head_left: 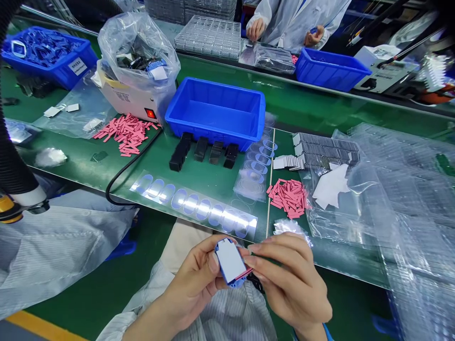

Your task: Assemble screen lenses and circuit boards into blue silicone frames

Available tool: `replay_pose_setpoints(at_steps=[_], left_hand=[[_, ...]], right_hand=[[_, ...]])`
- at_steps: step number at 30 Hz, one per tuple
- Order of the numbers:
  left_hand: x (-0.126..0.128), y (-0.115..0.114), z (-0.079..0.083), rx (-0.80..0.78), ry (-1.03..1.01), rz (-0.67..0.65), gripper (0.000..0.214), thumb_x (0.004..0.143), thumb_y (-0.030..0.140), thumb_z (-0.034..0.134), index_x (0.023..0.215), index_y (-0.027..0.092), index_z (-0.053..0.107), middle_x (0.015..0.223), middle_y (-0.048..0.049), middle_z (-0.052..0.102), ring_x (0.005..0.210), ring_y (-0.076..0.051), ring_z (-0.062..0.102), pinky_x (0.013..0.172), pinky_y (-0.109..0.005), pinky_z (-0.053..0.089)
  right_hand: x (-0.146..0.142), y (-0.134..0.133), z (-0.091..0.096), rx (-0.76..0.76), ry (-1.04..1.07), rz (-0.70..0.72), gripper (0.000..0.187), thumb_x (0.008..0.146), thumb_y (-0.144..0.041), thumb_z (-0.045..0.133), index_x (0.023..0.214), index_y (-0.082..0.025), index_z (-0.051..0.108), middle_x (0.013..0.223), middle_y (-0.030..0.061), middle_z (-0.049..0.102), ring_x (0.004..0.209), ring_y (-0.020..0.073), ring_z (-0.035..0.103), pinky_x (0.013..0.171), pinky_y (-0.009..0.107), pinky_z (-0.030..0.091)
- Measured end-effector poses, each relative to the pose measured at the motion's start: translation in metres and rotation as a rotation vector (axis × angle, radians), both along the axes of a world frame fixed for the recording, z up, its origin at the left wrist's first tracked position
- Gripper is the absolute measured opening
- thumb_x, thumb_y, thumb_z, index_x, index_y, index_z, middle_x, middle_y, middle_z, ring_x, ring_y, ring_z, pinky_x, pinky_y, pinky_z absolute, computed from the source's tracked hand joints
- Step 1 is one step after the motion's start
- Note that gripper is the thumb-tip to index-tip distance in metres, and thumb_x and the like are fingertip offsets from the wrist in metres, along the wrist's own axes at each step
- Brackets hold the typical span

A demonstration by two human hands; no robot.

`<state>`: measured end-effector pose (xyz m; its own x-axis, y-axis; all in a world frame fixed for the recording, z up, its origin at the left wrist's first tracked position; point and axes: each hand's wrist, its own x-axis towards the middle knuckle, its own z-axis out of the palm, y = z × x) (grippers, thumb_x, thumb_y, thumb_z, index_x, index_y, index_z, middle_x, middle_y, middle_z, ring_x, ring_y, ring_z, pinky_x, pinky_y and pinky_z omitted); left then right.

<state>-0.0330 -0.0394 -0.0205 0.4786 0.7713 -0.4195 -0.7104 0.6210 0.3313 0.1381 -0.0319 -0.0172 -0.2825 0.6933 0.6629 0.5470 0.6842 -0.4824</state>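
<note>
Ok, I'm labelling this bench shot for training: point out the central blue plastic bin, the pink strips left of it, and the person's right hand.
Central blue plastic bin [215, 116], head view, inner floor.
Pink strips [124, 135], head view, middle of the pile.
Right hand [287, 279], head view, back of the hand.

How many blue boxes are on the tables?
3. An empty blue bin stands mid-bench, a full blue bin of blue pieces sits top left, and a third blue bin sits beyond, near a co-worker. Others could be hidden.

Two near hands [192, 289], two far hands [255, 29] — three blue bins [215, 113], four black blocks [201, 148], two pink piles [126, 135]
</note>
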Motion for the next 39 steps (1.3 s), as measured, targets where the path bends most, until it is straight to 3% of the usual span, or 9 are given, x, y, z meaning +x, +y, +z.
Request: replay_pose_setpoints(at_steps=[7, 14, 19, 21, 24, 29, 34, 39], left_hand=[[-0.002, 0.001, 0.004, 0.001, 0.103, 0.039, 0.028, 0.069, 0.036, 0.077, 0.093, 0.022, 0.074, 0.082, 0.0021, 0.077, 0.071, -0.006, 0.070, 0.064, -0.009, 0.053], [-0.001, 0.000, 0.003, 0.051, 0.191, 0.074, 0.031, 0.066, 0.037, 0.079, 0.094, 0.024, 0.074, 0.087, -0.0008, 0.078, 0.080, -0.008, 0.070, 0.073, -0.010, 0.052], [-0.003, 0.001, 0.000, 0.069, 0.250, 0.115, 0.032, 0.067, 0.039, 0.077, 0.095, 0.023, 0.073, 0.087, -0.0017, 0.077, 0.078, -0.010, 0.070, 0.071, -0.013, 0.053], [-0.003, 0.001, -0.001, 0.088, 0.240, 0.119, 0.030, 0.070, 0.037, 0.076, 0.096, 0.024, 0.072, 0.089, -0.0010, 0.077, 0.080, -0.009, 0.069, 0.073, -0.013, 0.053], [-0.002, 0.000, -0.004, 0.149, 0.232, 0.113, 0.029, 0.071, 0.035, 0.076, 0.097, 0.025, 0.071, 0.093, -0.0003, 0.077, 0.084, -0.010, 0.070, 0.075, -0.013, 0.052], [0.000, -0.001, -0.008, 0.234, 0.272, 0.158, 0.029, 0.071, 0.034, 0.076, 0.099, 0.027, 0.070, 0.097, 0.0010, 0.077, 0.092, -0.012, 0.069, 0.082, -0.015, 0.051], [0.005, -0.004, -0.009, 0.270, 0.299, 0.193, 0.028, 0.071, 0.033, 0.076, 0.098, 0.030, 0.070, 0.096, 0.0004, 0.077, 0.085, -0.013, 0.071, 0.078, -0.018, 0.053], [0.008, -0.007, -0.007, 0.311, 0.308, 0.249, 0.026, 0.072, 0.034, 0.075, 0.098, 0.033, 0.070, 0.103, 0.0031, 0.076, 0.104, -0.013, 0.065, 0.089, -0.018, 0.049]], right_hand=[[-0.005, -0.010, 0.008, 0.207, -0.359, -0.146, 0.018, 0.085, -0.006, 0.057, 0.097, -0.013, 0.069, 0.087, 0.0073, 0.073, 0.085, 0.0212, 0.055, 0.075, 0.038, 0.040], [-0.009, -0.018, 0.010, 0.188, -0.425, -0.178, 0.021, 0.085, -0.004, 0.058, 0.101, -0.012, 0.068, 0.089, 0.0081, 0.073, 0.089, 0.0212, 0.055, 0.079, 0.038, 0.039], [-0.014, -0.020, 0.002, 0.226, -0.469, -0.159, 0.026, 0.083, -0.002, 0.055, 0.106, -0.006, 0.067, 0.104, 0.0122, 0.069, 0.096, 0.0218, 0.055, 0.081, 0.038, 0.040], [-0.018, -0.020, -0.002, 0.169, -0.389, -0.173, 0.027, 0.081, -0.001, 0.054, 0.106, -0.006, 0.066, 0.107, 0.0140, 0.066, 0.100, 0.0228, 0.055, 0.081, 0.038, 0.041], [-0.023, -0.021, -0.005, -0.053, -0.121, -0.160, 0.032, 0.082, -0.006, 0.054, 0.114, -0.008, 0.059, 0.112, 0.0155, 0.062, 0.103, 0.0245, 0.055, 0.081, 0.038, 0.045], [-0.025, -0.020, -0.004, -0.304, 0.263, -0.115, 0.032, 0.085, -0.034, 0.064, 0.112, -0.017, 0.060, 0.103, 0.0102, 0.064, 0.097, 0.0242, 0.059, 0.077, 0.039, 0.050], [-0.031, -0.015, -0.007, -0.349, 0.376, -0.121, 0.024, 0.082, -0.031, 0.068, 0.104, -0.021, 0.063, 0.095, 0.0079, 0.067, 0.088, 0.0234, 0.062, 0.071, 0.040, 0.051], [-0.034, -0.014, -0.011, -0.321, 0.428, -0.073, 0.028, 0.085, -0.033, 0.065, 0.109, -0.020, 0.063, 0.098, 0.0105, 0.068, 0.089, 0.0247, 0.062, 0.071, 0.043, 0.051]])
